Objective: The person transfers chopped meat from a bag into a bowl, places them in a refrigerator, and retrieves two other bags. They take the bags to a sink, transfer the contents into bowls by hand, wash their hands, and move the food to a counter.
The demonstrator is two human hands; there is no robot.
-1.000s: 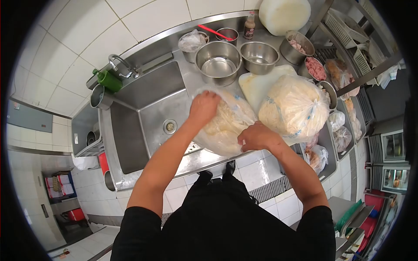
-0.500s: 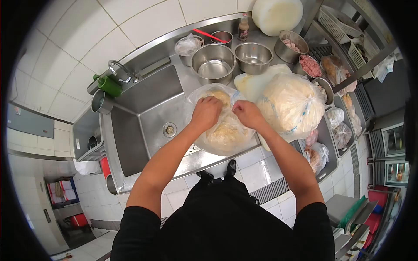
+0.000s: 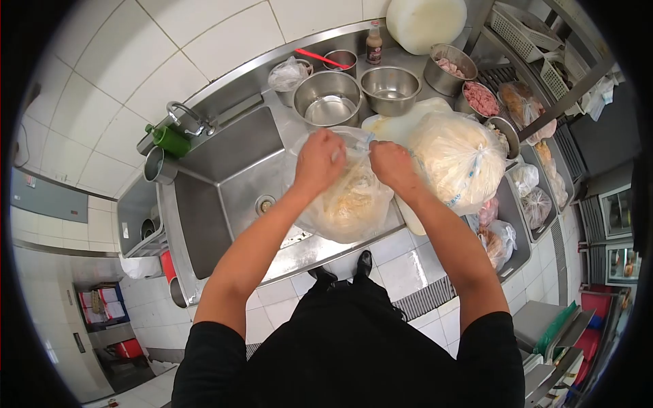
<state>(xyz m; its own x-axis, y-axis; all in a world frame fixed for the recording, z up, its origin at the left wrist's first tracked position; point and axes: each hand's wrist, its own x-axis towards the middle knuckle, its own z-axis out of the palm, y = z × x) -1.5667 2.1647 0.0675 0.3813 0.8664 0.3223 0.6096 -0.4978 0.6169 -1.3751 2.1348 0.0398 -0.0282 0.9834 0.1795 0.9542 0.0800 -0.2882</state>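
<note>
A clear plastic bag (image 3: 347, 211) with pale yellowish contents sits on the steel counter beside the sink. My left hand (image 3: 320, 162) is closed on the upper left part of its plastic. Opposite it, my right hand (image 3: 394, 165) pinches the bag's upper right edge. The plastic spreads between the two hands. Just right of my right hand, a larger full bag (image 3: 457, 160) of pale contents rests on a white cutting board (image 3: 394, 125).
An empty sink (image 3: 245, 173) with a faucet (image 3: 194, 121) lies left. Behind the bag stand two steel bowls (image 3: 328, 102) (image 3: 391, 90), a sauce bottle (image 3: 374, 45) and pots of meat (image 3: 480, 99). Bins of bagged food (image 3: 500, 241) stand at right.
Both hands have lifted slightly with the bag's plastic between them. My left hand has moved up, and the bag's top is drawn upward. The camera view has shifted a little.
</note>
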